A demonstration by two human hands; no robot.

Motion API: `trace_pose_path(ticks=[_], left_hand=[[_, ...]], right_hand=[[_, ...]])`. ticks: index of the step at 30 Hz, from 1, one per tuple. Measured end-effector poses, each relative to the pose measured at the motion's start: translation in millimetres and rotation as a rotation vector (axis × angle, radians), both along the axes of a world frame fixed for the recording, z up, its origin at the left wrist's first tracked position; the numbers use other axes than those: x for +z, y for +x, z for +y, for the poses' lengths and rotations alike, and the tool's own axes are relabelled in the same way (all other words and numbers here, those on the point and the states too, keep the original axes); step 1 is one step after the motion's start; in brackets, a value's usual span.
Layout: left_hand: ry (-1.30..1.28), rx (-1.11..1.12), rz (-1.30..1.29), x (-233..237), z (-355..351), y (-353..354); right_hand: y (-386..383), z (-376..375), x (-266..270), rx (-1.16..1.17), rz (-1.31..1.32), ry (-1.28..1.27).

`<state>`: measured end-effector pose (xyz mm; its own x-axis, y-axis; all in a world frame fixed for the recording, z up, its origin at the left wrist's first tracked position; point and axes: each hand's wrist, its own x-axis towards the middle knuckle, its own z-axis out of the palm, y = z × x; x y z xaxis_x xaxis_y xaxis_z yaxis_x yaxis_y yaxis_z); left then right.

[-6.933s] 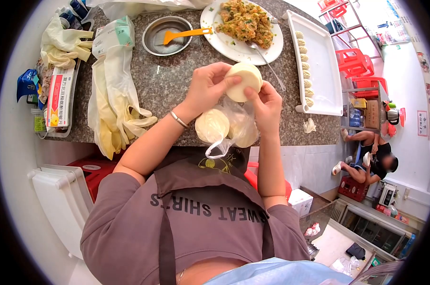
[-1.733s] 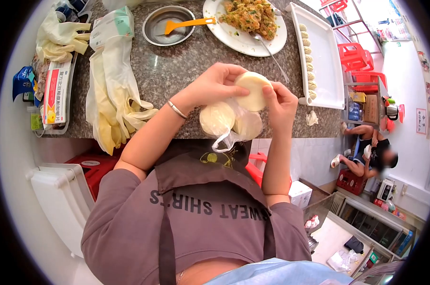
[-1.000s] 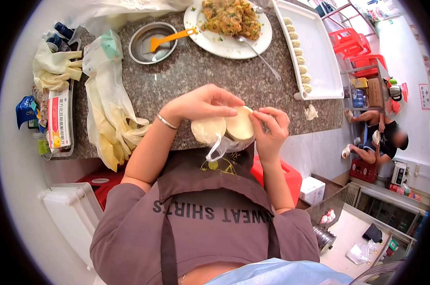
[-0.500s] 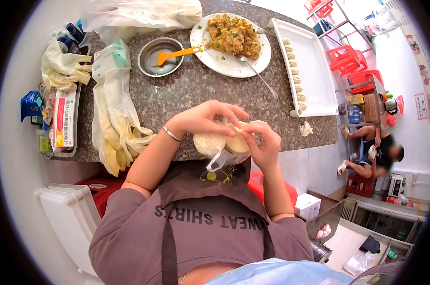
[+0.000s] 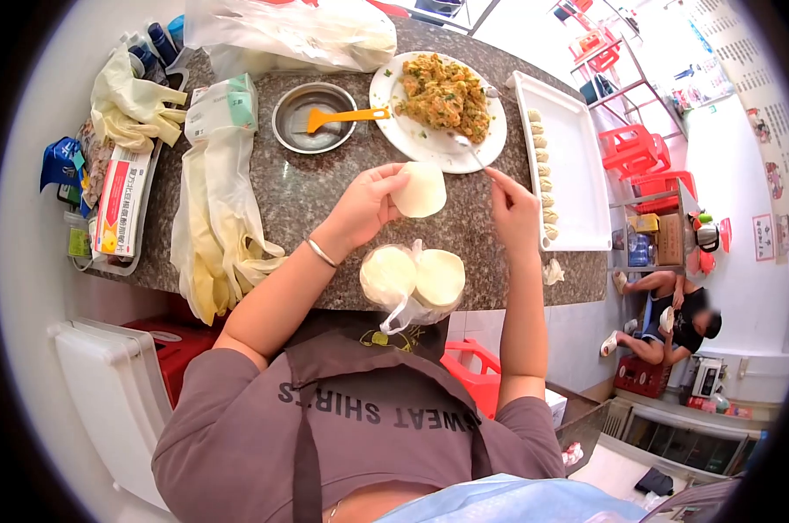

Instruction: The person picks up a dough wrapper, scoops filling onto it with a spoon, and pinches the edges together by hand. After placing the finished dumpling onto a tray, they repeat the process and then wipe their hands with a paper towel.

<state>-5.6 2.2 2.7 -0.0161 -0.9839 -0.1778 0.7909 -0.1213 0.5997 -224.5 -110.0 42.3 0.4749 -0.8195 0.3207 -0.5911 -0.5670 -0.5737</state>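
A round dumpling wrapper (image 5: 422,190) is pinched at its edge by my left hand (image 5: 365,207), above the counter. My right hand (image 5: 511,205) grips the handle of a metal spoon (image 5: 473,153), whose head rests by the minced filling (image 5: 446,96) on the white oval plate (image 5: 392,112). Between my forearms, near the counter's front edge, two stacks of wrappers (image 5: 439,277) sit in a clear plastic bag (image 5: 398,312). Left of the plate, a metal bowl (image 5: 283,131) holds an orange-handled brush (image 5: 346,115).
A white tray (image 5: 582,187) with a row of folded dumplings (image 5: 543,170) stands right. Long gloves (image 5: 216,227) and a boxed tray of supplies (image 5: 120,205) lie left. A scrap of dough (image 5: 553,272) is near the right edge. Another person (image 5: 673,318) sits far right.
My left hand has lifted one wrapper off the bagged stack and moved it forward. My right hand has left the stack and taken hold of the spoon at the plate.
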Motion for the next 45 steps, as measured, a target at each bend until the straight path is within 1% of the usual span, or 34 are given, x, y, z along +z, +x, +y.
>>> trace_pose_path(ticks=[2, 3, 4, 6, 7, 8, 10, 11, 12, 14, 16, 18, 19, 20, 21, 22, 23, 24, 27, 30, 32, 33, 34, 36, 38, 40, 42, 43, 45], left_hand=[[0.008, -0.003, 0.028, -7.7, -1.5, 0.8], [0.021, 0.007, 0.046, -9.6, -2.4, -0.2], [0.036, 0.017, 0.062, -11.4, -2.6, -1.2], [0.045, 0.014, 0.084, -10.4, -2.1, -1.9], [0.036, 0.03, 0.114, -8.2, -1.9, -1.6], [0.024, 0.051, 0.143, -7.2, -1.8, 0.1], [0.018, 0.076, 0.152, -8.9, -3.0, 4.2], [0.019, 0.093, 0.119, -9.0, -3.1, 4.5], [0.024, 0.105, 0.086, -9.6, -2.4, 3.7], [0.036, 0.104, 0.062, -10.3, -3.1, 1.2], [0.051, 0.093, 0.032, -9.3, -2.8, 0.3], [0.102, 0.033, -0.058, -6.8, -1.5, 1.5], [0.106, 0.034, -0.056, -9.0, -1.2, 2.3], [0.073, 0.025, -0.001, -11.8, -2.0, 3.6], [0.038, 0.016, 0.053, -13.5, -3.0, 4.1], [0.037, 0.015, 0.052, -14.3, -3.1, 3.3], [0.05, 0.034, 0.089, -14.9, -2.6, 1.9], [0.063, 0.055, 0.126, -14.7, -2.9, 1.1], [0.075, 0.066, 0.122, -11.0, -2.1, 0.3], [0.085, 0.072, 0.091, -8.1, -2.0, 0.7], [0.118, 0.085, 0.096, -9.7, -4.1, -0.4], [0.164, 0.092, 0.1, -12.6, -3.0, -0.9], [0.163, 0.094, 0.098, -15.7, -3.2, 0.7], [0.141, 0.064, 0.133, -22.5, -4.3, 2.0], [0.128, 0.078, 0.163, -25.7, -4.9, 0.4], [0.11, 0.096, 0.19, -21.5, -5.4, -0.3], [0.128, 0.079, 0.132, -15.1, -4.2, -1.6], [0.13, 0.081, 0.134, -14.2, -4.8, -2.3], [0.069, 0.089, 0.179, -13.7, -6.6, -3.2]], right_hand=[[3.3, 3.9, 14.3, -0.093, -0.11, 0.035], [10.0, 3.2, 18.8, -0.097, -0.162, 0.026], [16.3, -0.8, 14.8, -0.107, -0.159, 0.035], [28.1, -12.0, 7.2, -0.063, -0.188, -0.062], [28.3, -18.0, -6.8, -0.033, -0.089, -0.09], [28.1, -18.3, -22.2, -0.015, -0.101, -0.091], [24.6, -10.2, -38.6, 0.044, -0.045, -0.143], [23.4, -5.4, -49.6, 0.067, -0.097, -0.151], [21.4, -2.1, -50.3, 0.073, -0.095, -0.146], [15.6, 0.5, -49.2, -0.028, -0.153, 0.078], [16.1, 6.4, -38.2, -0.031, -0.169, 0.086], [19.1, 15.8, -23.4, -0.087, -0.351, 0.201], [16.1, 17.5, -21.8, -0.092, -0.371, 0.224], [12.3, 19.0, -28.8, -0.091, -0.37, 0.226], [7.1, 19.3, -41.9, -0.091, -0.291, 0.256], [4.8, 20.3, -49.1, -0.092, -0.213, 0.285], [2.8, 21.3, -55.2, -0.1, -0.203, 0.254], [3.7, 21.4, -49.4, -0.101, -0.203, 0.253], [6.7, 25.2, -30.0, -0.133, -0.324, 0.332], [9.7, 23.7, -47.2, -0.071, -0.249, 0.322], [7.4, 17.0, -41.1, -0.055, -0.235, 0.348], [8.8, 19.7, -32.1, -0.07, -0.286, 0.378], [10.7, 21.9, -26.0, -0.085, -0.34, 0.406], [13.4, 23.3, -29.1, -0.083, -0.318, 0.389], [12.3, 21.1, -42.4, -0.027, -0.247, 0.414], [13.4, 19.4, -33.1, -0.014, -0.265, 0.41], [15.1, 22.0, -28.8, -0.056, -0.326, 0.471], [15.1, 23.6, -38.2, -0.034, -0.267, 0.433], [14.2, 21.6, -38.0, -0.02, -0.281, 0.428]])
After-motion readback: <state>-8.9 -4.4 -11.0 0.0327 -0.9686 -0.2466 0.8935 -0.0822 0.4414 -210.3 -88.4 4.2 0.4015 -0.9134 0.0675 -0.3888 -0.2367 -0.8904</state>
